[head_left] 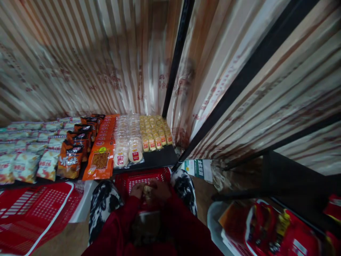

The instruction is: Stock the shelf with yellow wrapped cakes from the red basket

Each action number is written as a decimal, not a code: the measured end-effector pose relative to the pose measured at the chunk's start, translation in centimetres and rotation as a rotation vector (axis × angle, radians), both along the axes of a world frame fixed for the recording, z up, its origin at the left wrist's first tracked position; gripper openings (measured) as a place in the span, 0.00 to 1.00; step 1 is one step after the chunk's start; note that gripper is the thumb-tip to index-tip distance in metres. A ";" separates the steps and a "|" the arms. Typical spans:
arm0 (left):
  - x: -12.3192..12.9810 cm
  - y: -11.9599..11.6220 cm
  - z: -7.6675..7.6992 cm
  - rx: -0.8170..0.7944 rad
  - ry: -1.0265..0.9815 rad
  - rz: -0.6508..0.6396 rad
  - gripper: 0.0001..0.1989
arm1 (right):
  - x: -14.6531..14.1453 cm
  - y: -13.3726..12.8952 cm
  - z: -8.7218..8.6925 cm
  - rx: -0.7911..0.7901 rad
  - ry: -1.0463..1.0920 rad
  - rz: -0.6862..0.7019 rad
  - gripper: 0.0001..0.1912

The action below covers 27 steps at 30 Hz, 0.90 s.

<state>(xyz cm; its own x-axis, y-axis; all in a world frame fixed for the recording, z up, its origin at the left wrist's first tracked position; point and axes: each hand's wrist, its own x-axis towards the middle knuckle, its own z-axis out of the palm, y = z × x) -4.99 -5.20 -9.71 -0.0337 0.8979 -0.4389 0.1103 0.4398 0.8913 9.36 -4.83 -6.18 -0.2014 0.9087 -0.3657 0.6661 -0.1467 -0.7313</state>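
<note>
Low in the head view, my left hand (pixel 136 191) and my right hand (pixel 161 192) meet over a red basket (pixel 128 177) between my knees. Their fingers are closed round a small yellowish packet (pixel 147 191), dim and partly hidden by the fingers. Just beyond, a black shelf (pixel 160 155) carries small gold-wrapped snack packets (pixel 155 133) at its right end. Beside these lie clear packs of round white crackers (pixel 135 151) and a flat orange bag of stick snacks (pixel 100 156).
Orange-and-black snack bags (pixel 69 160) and rows of white snack bags (pixel 25 165) fill the shelf's left side. A red basket (pixel 34 213) stands at lower left. Black frame bars (pixel 226 96) slant across the right, and red packages (pixel 290 231) sit at lower right.
</note>
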 end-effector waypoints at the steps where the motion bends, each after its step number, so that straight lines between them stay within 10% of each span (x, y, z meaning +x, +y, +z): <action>1: 0.0 0.0 0.0 -0.027 -0.023 0.035 0.08 | 0.3 0.0 0.3 0.005 0.013 -0.013 0.21; 27: 0.5 -0.5 4.5 -0.124 -0.592 0.275 0.10 | 1.6 3.1 3.7 0.150 0.826 -0.436 0.23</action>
<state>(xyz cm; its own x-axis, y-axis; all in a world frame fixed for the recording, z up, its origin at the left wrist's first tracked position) -4.45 -5.66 -5.24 0.0247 0.8328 -0.5530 -0.5135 0.4852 0.7078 10.99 -1.76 -2.52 0.0238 0.9910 -0.1321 -0.1623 -0.1265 -0.9786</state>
